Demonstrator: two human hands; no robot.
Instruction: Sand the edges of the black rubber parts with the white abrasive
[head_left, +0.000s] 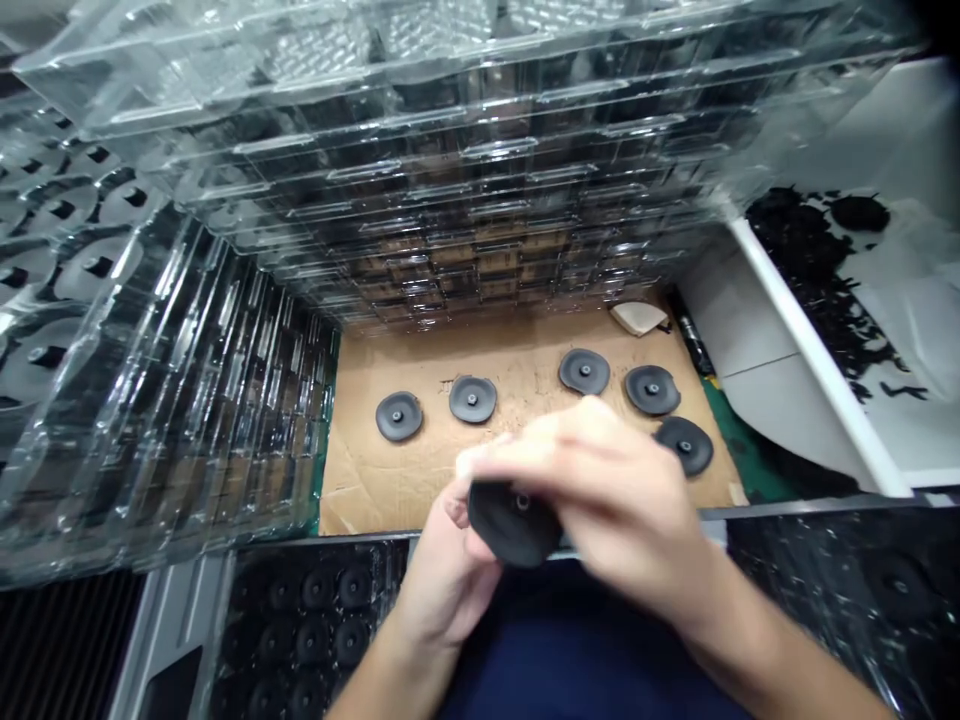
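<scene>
Both of my hands meet over the near edge of a brown cardboard sheet (390, 480). My left hand (450, 580) cups a black round rubber disc (514, 520) from below. My right hand (600, 490) lies over the top of the same disc, fingers curled on its rim and blurred by motion. Several more black discs lie on the cardboard beyond my hands, among them one at the far left (398, 415), one beside it (472, 398) and one close to my right hand (685, 443).
Tall stacks of clear plastic trays (465, 180) wall in the back and left (150, 380). Dark trays of discs sit at the near edge (315, 620). A white bin (810, 350) with black scraps (817, 260) stands at right. A black marker (690, 335) lies by the cardboard.
</scene>
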